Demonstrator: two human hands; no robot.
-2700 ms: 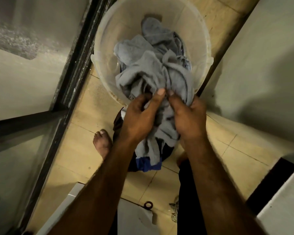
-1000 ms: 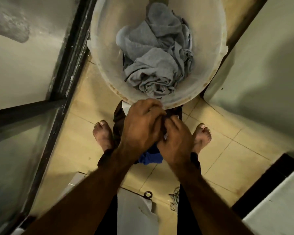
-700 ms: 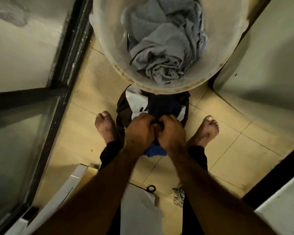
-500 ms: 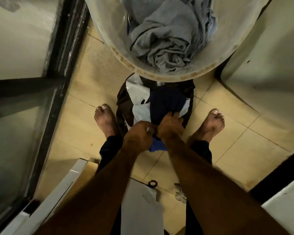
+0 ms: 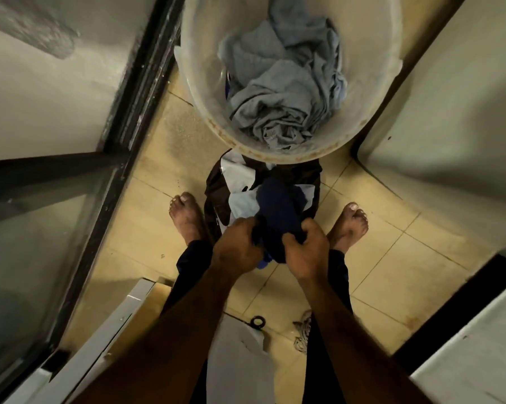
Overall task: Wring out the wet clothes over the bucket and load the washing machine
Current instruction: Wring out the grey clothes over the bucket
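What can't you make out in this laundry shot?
Head view, all:
- Pale tub: far rim cut off by the top edge.
- Dark bucket: far side hidden under the tub.
- Navy garment: its near end hidden by the left hand and right hand gripping it.
- Washing machine: not identifiable; white panels run off the frame.

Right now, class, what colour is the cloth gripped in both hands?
The cloth is dark navy blue; the head view shows it best.

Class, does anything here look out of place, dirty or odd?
Yes: a tangled cord and a black ring lie loose on the floor near the right leg, and the pale bucket has a brown-stained rim.
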